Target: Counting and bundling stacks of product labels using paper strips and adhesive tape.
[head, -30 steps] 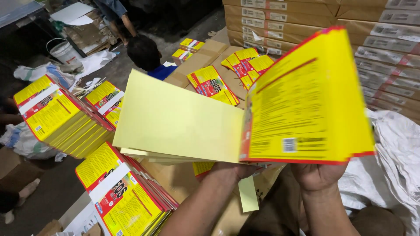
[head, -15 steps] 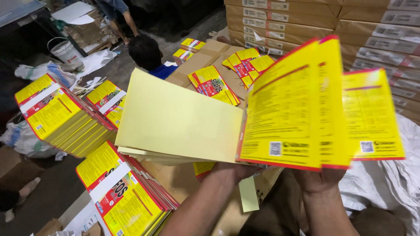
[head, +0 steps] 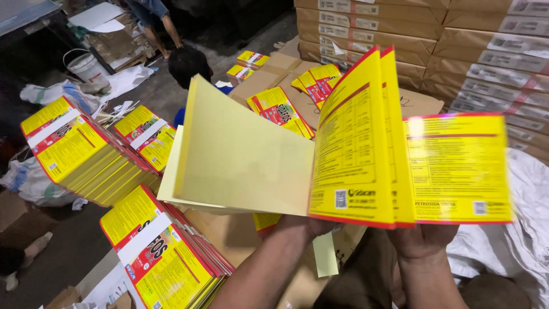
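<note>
Both hands grip the fanned yellow leaflets (head: pixel 354 149) from below — left hand (head: pixel 303 226), right hand (head: pixel 423 240) — sheets rising above the fingers.

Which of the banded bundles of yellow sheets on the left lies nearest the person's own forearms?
The bottom bundle, just left of the left forearm. The other two bundles lie further up and left, away from both hands.

Both hands (head: pixel 423 240) raised side by side, fingers closed, forearms upright.
</note>
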